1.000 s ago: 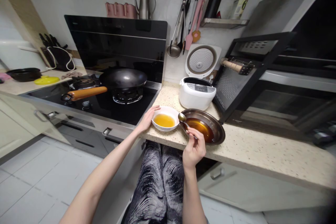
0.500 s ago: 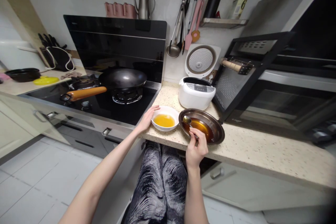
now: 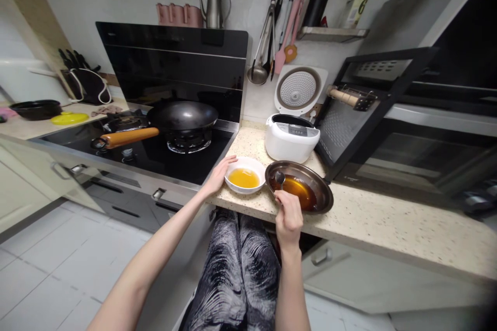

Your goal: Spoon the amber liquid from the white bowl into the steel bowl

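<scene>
My left hand (image 3: pixel 218 176) lies along the left side of a white bowl (image 3: pixel 230 184) with fingers stretched out and touching its rim. Clear yellow liquid (image 3: pixel 244 178) covers the bottom of this bowl. Right beside it stands a dark metal basin (image 3: pixel 325 197) holding amber-brown liquid (image 3: pixel 301 190). With closed fingers, my right hand (image 3: pixel 289 214) pinches the handle of a small metal spoon (image 3: pixel 279 177). The spoon's head is over the left part of the basin; whether it carries liquid I cannot tell. My fingers cover most of its handle.
A white rice cooker (image 3: pixel 292 146) with raised lid stands behind the basin. On the left, a black wok (image 3: pixel 182 116) with a wooden handle (image 3: pixel 132 137) sits on the stove. A black-framed rack with an oven (image 3: pixel 419 150) borders the counter (image 3: pixel 388 222) at right.
My right hand has shifted slightly left and turned, so its back faces up more. The spoon's head has moved a little right and tilted. My left hand and both vessels stay put.
</scene>
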A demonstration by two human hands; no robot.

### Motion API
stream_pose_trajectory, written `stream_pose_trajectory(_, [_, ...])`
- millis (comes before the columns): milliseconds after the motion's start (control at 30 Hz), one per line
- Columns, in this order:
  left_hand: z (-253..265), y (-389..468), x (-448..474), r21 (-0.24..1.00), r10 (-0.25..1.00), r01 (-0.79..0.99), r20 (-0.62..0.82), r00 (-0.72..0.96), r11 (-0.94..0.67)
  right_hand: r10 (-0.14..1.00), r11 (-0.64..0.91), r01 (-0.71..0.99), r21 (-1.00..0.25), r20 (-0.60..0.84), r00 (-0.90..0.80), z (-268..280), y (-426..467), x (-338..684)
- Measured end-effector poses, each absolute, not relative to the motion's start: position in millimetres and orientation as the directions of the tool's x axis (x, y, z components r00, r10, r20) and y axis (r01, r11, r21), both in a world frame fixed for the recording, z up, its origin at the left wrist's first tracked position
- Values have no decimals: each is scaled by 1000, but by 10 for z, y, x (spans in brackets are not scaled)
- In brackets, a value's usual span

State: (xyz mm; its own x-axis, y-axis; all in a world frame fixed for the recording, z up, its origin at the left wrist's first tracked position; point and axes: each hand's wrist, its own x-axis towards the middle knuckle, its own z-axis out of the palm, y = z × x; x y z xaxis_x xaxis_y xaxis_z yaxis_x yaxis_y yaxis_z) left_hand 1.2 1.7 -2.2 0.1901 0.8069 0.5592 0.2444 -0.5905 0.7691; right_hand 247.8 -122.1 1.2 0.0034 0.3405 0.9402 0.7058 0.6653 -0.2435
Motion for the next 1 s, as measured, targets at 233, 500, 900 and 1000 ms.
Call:
stream_pose_trajectory(233, [-2,-6,14,768,807,248,556,197,-590,237,667,617,-417,904,355,103,-1264,2261])
stream_pose_trajectory(500, [7,-14,32,776,810,231,557,185,-587,420,703,483,-522,853,311,53,-1190,1899])
stream_pose_trajectory(900, [7,-11,28,782,811,216,554,188,-585,515,650,477,-591,805,294,-62,-1037,1782])
stream_pose_trajectory(1000, [15,-16,29,784,814,218,551,187,-581,522,646,476,-597,800,295,-68,-1021,1780])
